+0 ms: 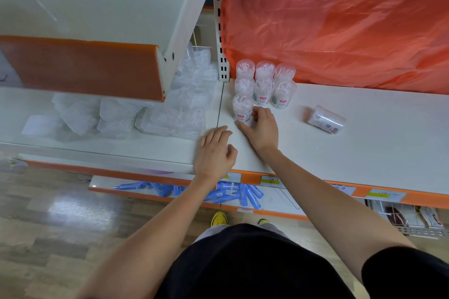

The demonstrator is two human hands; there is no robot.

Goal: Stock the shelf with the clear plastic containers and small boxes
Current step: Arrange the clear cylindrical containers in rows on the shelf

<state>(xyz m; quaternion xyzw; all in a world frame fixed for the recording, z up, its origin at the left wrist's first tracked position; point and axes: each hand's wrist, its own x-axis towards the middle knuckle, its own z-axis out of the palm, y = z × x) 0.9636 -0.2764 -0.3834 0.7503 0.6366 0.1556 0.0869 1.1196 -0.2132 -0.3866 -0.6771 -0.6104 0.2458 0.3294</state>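
Several clear round containers of white picks stand in rows at the back left of the white shelf. The front container stands alone in a third row. My right hand curls round its base, thumb and fingers touching it. One more clear container lies on its side to the right. My left hand rests on the shelf near its front edge, fingers relaxed and holding nothing. Flat clear plastic boxes lie piled on the shelf section to the left.
An orange plastic sheet covers the back wall. An upper shelf with an orange front overhangs the left section. Blue tubes lie on the lower shelf. Price tags line the front rail. Wooden floor lies below.
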